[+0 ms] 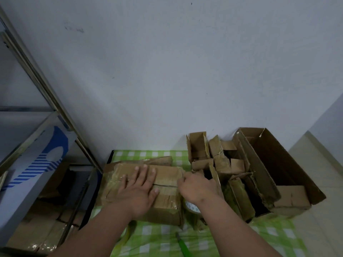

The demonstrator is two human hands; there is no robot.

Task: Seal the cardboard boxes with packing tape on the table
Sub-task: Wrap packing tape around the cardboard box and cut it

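A closed cardboard box [167, 176], wrapped in glossy clear tape, lies on the green checked tablecloth [159, 236]. My left hand [138, 190] presses flat on its top with the fingers spread. My right hand [196, 186] has its fingers curled at the box's right edge, where they seem to pinch the tape or the flap; what they hold is hidden. A tape roll [192, 207] shows partly under my right wrist.
A large open carton [289, 164] holding several smaller open boxes [219, 160] stands to the right. A green-handled tool [182, 245] lies near the front edge. A metal shelf [37, 127] with cartons stands at the left. The wall is close behind.
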